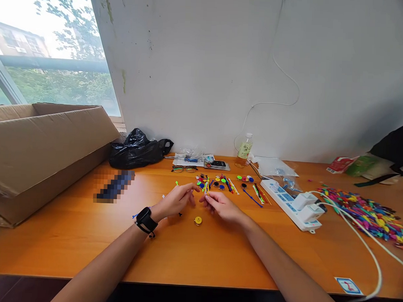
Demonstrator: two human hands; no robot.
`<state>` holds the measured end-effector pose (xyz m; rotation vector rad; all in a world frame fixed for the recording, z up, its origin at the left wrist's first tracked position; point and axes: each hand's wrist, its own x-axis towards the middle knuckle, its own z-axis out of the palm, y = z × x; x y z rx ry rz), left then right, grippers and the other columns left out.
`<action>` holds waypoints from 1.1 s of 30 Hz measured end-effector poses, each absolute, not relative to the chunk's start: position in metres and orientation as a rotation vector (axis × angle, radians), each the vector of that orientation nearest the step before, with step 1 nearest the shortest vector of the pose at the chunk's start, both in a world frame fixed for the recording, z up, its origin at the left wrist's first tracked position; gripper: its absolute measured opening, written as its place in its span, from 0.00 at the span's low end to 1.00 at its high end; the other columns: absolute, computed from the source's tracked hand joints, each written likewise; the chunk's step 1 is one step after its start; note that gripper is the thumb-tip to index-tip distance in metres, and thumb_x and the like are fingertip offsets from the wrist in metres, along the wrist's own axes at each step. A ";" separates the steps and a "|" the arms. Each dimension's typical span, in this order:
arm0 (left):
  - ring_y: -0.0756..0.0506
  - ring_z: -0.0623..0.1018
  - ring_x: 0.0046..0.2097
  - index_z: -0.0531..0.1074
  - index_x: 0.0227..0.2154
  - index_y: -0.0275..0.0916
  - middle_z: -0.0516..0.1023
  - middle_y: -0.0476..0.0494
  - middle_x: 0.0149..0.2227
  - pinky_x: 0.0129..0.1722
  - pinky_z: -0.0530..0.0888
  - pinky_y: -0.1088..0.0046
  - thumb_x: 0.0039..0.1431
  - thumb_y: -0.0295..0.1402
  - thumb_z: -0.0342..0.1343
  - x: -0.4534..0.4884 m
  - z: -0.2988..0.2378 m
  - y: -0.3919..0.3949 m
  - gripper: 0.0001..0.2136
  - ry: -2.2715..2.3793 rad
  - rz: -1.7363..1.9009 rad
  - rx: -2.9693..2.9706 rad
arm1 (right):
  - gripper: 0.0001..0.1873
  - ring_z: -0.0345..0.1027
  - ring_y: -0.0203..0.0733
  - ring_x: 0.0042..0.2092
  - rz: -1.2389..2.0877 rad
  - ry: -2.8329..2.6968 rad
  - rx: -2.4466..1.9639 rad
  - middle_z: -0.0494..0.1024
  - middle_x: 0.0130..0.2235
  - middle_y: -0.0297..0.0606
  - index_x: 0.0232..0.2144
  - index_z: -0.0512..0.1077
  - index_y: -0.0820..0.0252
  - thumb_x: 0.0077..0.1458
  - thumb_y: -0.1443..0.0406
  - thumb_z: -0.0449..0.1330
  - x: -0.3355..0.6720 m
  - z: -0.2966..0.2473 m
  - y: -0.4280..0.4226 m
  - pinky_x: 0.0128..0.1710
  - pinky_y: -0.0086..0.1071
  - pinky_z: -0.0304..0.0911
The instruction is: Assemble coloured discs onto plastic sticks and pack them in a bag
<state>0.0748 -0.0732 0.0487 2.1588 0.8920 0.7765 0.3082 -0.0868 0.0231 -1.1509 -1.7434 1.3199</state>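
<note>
My left hand (180, 199), with a black watch (146, 220) on its wrist, hovers over the middle of the table with loosely bent fingers apart and nothing visible in them. Just to its right, my right hand (222, 206) has thumb and forefinger pinched together; what they hold, if anything, is too small to make out. A round yellow piece (198, 220) lies on the table below and between both hands. Beyond the fingertips is a pile of thin coloured plastic sticks (233, 185) and small round pieces (222, 187). My left hand partly covers a few small pieces.
A cardboard box (49, 150) and black plastic bag (138, 149) stand at left. Glasses (184, 169), a phone (218, 165) and a bottle (244, 151) are at the back. Right of my hands lie a power strip (285, 202) with cables and many coloured pieces (367, 212).
</note>
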 end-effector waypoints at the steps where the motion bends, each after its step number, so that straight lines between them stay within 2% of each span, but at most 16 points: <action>1: 0.44 0.83 0.45 0.71 0.58 0.37 0.85 0.40 0.42 0.48 0.76 0.68 0.72 0.30 0.43 0.073 0.047 -0.072 0.18 0.902 0.803 2.182 | 0.32 0.60 0.37 0.29 1.306 -1.725 -1.160 0.70 0.30 0.33 0.41 0.75 0.61 0.58 0.38 0.58 0.308 0.022 -0.086 0.30 0.31 0.54; 4: 0.38 0.75 0.63 0.60 0.69 0.42 0.78 0.34 0.60 0.59 0.73 0.58 0.68 0.25 0.45 0.067 0.040 -0.068 0.28 0.905 0.817 2.344 | 0.32 0.58 0.36 0.28 1.205 -1.699 -1.164 0.67 0.28 0.31 0.39 0.75 0.61 0.58 0.37 0.58 0.306 0.021 -0.084 0.30 0.31 0.53; 7: 0.34 0.53 0.76 0.47 0.75 0.47 0.58 0.36 0.74 0.68 0.63 0.47 0.67 0.21 0.42 0.068 0.033 -0.066 0.35 0.938 0.795 2.536 | 0.30 0.59 0.37 0.31 1.141 -1.637 -1.145 0.69 0.30 0.32 0.36 0.74 0.60 0.55 0.38 0.62 0.305 0.025 -0.085 0.31 0.31 0.53; 10: 0.28 0.35 0.77 0.42 0.76 0.51 0.44 0.41 0.78 0.69 0.52 0.33 0.70 0.25 0.44 0.078 0.029 -0.068 0.35 1.051 0.792 2.721 | 0.27 0.58 0.36 0.29 1.155 -1.538 -1.121 0.66 0.27 0.30 0.37 0.73 0.59 0.56 0.41 0.64 0.302 0.031 -0.088 0.29 0.31 0.51; 12: 0.24 0.32 0.76 0.43 0.76 0.53 0.36 0.44 0.78 0.68 0.47 0.29 0.67 0.25 0.49 0.087 0.029 -0.074 0.39 1.137 0.819 2.833 | 0.25 0.55 0.35 0.27 1.183 -1.493 -1.076 0.64 0.25 0.28 0.36 0.73 0.59 0.57 0.43 0.65 0.298 0.032 -0.091 0.27 0.30 0.50; 14: 0.23 0.31 0.75 0.43 0.76 0.55 0.31 0.46 0.78 0.68 0.43 0.27 0.59 0.22 0.54 0.096 0.031 -0.081 0.46 1.189 0.829 2.916 | 0.24 0.55 0.34 0.27 1.192 -1.455 -1.025 0.64 0.25 0.28 0.33 0.73 0.60 0.54 0.44 0.69 0.292 0.030 -0.093 0.28 0.30 0.51; 17: 0.22 0.30 0.75 0.44 0.76 0.56 0.30 0.49 0.78 0.68 0.38 0.26 0.51 0.19 0.56 0.107 0.035 -0.094 0.51 1.236 0.825 2.978 | 0.25 0.63 0.37 0.32 1.220 -1.372 -0.947 0.71 0.29 0.33 0.28 0.73 0.60 0.48 0.46 0.74 0.278 0.027 -0.097 0.34 0.31 0.60; 20: 0.23 0.31 0.76 0.46 0.75 0.57 0.32 0.52 0.78 0.68 0.36 0.26 0.52 0.21 0.56 0.117 0.036 -0.104 0.49 1.249 0.823 3.003 | 0.23 0.71 0.45 0.40 1.294 -1.298 -0.915 0.77 0.32 0.37 0.31 0.77 0.60 0.45 0.48 0.75 0.268 0.028 -0.101 0.42 0.35 0.66; 27: 0.23 0.33 0.76 0.44 0.75 0.58 0.34 0.53 0.78 0.68 0.36 0.25 0.55 0.22 0.56 0.129 0.033 -0.113 0.48 1.288 0.849 2.992 | 0.24 0.77 0.46 0.43 1.453 -1.131 -0.926 0.83 0.38 0.40 0.40 0.81 0.60 0.43 0.54 0.78 0.271 0.031 -0.105 0.43 0.35 0.68; 33: 0.22 0.34 0.76 0.46 0.75 0.59 0.36 0.53 0.78 0.68 0.41 0.26 0.55 0.21 0.55 0.128 0.035 -0.114 0.47 1.239 0.833 2.958 | 0.24 0.75 0.44 0.44 1.606 -1.116 -0.905 0.82 0.40 0.39 0.42 0.80 0.59 0.45 0.55 0.77 0.276 0.031 -0.106 0.41 0.32 0.65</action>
